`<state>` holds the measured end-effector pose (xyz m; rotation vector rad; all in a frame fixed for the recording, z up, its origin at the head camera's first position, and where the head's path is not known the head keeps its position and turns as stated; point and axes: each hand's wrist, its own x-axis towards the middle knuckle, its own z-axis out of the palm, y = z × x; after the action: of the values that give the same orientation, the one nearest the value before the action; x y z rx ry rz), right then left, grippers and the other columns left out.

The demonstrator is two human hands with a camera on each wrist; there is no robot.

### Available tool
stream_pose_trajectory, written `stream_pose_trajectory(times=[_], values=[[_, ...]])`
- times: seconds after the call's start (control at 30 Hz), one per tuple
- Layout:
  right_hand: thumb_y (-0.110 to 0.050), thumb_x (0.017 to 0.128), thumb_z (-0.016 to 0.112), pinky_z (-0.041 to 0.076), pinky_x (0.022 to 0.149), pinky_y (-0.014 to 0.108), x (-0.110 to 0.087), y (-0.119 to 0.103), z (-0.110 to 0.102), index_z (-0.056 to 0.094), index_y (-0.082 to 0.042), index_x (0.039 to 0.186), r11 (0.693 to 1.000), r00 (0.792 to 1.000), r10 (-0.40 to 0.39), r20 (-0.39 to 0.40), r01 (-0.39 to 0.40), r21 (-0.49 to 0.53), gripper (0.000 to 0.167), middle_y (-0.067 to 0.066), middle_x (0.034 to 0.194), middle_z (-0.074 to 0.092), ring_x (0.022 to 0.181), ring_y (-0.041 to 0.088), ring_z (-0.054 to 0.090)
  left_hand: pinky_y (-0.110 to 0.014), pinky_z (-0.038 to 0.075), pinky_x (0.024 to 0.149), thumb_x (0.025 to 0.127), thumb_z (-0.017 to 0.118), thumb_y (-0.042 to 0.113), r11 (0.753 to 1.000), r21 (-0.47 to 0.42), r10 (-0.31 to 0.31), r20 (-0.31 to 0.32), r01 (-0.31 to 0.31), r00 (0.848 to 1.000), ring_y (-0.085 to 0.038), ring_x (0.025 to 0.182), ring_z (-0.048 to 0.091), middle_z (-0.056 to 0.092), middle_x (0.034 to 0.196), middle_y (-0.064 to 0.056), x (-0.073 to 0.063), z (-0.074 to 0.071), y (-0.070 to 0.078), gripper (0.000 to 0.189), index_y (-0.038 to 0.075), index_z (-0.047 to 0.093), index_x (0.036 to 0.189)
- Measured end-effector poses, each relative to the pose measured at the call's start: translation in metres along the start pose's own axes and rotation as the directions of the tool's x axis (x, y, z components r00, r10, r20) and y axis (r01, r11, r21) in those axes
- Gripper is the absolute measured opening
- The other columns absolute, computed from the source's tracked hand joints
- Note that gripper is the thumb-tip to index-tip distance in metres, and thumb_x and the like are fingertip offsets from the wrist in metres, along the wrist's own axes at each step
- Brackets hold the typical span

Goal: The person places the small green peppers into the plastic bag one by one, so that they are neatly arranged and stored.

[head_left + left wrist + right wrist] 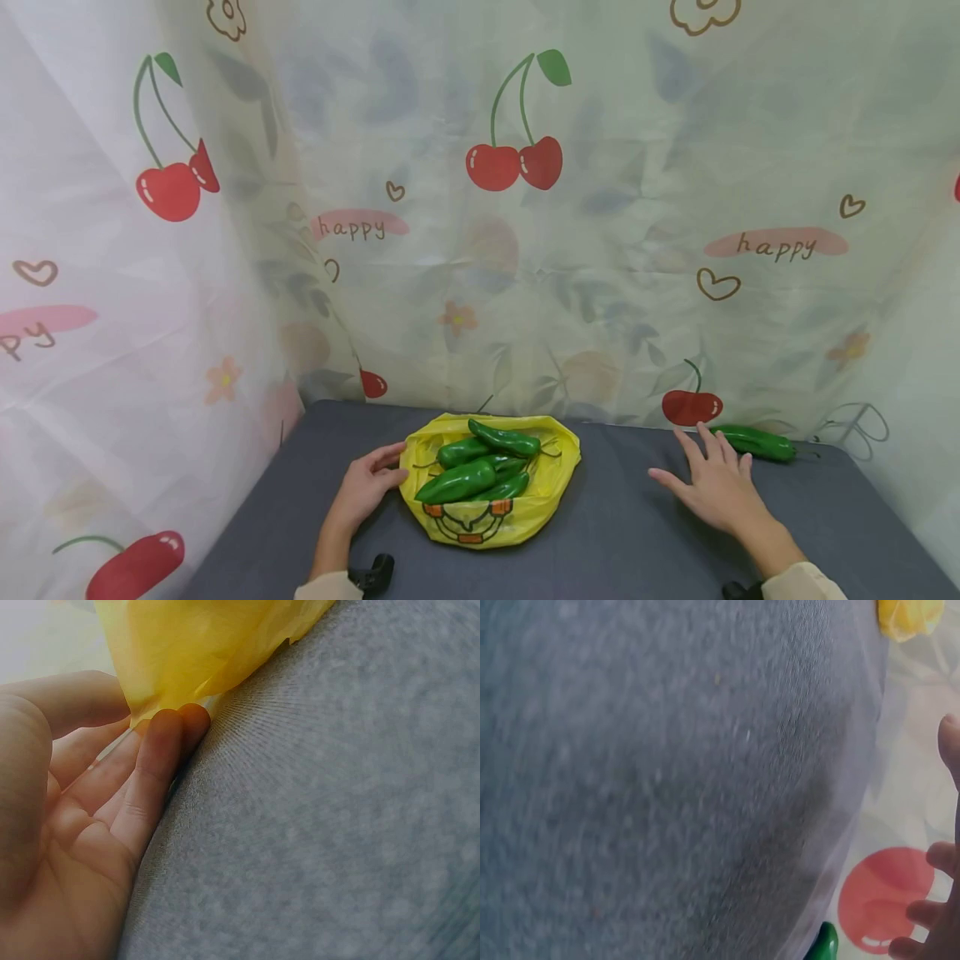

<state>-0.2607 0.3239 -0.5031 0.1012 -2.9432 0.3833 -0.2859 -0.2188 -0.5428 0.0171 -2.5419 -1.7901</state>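
Note:
A yellow plastic bag point(525, 525) sits at the middle of the table with its mouth spread wide, holding several green peppers point(457, 482). At its left side my left hand point(363, 492) pinches the rim; the left wrist view shows yellow plastic point(195, 652) between the thumb and fingers point(159, 742). Over the right part of the table, my right hand point(716, 492) is spread with nothing in it. Just beyond its fingertips lies a single green pepper point(757, 442), partly covered by the hand. Only the tip of that pepper point(823, 945) shows in the right wrist view.
The table point(592, 533) has a dark grey cloth surface. A printed curtain point(600, 275) stands along its back edge and both sides. Near the back right corner is a thin looped cord or wire point(862, 421). Both wrists carry black devices point(375, 575).

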Motion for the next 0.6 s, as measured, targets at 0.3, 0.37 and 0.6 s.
stream_pose_trajectory(times=[0.3,0.37,0.6], values=[[-0.079,0.088,0.054,0.012,0.101,0.085,0.003,0.023,-0.002,0.034,-0.004,0.157,0.999,1.0,0.019,0.014,-0.019,-0.033,0.103,0.04,0.158,0.02,0.137,0.068,0.019,-0.043,0.054,0.101,0.092,0.076,0.024,1.0,0.0,0.006,0.006,-0.006,1.0,-0.027,0.126,0.065,0.067,0.138,-0.011,0.001,0.0,-0.002,0.049,0.02,0.064,0.139],[-0.079,0.088,0.054,0.012,0.101,0.085,0.004,0.029,-0.002,0.034,-0.003,0.157,0.999,0.999,0.027,0.018,-0.026,-0.037,0.105,0.041,0.157,0.02,0.137,0.068,0.019,-0.043,0.054,0.101,0.092,0.076,0.024,1.0,0.0,0.005,0.004,-0.005,1.0,-0.026,0.127,0.064,0.067,0.138,-0.01,0.002,0.0,-0.002,0.049,0.021,0.064,0.139],[-0.077,0.088,0.058,0.014,0.101,0.083,0.006,0.043,-0.004,0.035,0.0,0.155,0.998,0.999,0.032,0.007,-0.032,-0.05,0.105,0.042,0.155,0.022,0.136,0.067,0.02,-0.042,0.054,0.101,0.092,0.076,0.024,1.0,0.0,0.002,0.003,-0.002,1.0,-0.026,0.126,0.065,0.067,0.138,-0.008,0.001,-0.001,-0.001,0.048,0.023,0.065,0.139]])
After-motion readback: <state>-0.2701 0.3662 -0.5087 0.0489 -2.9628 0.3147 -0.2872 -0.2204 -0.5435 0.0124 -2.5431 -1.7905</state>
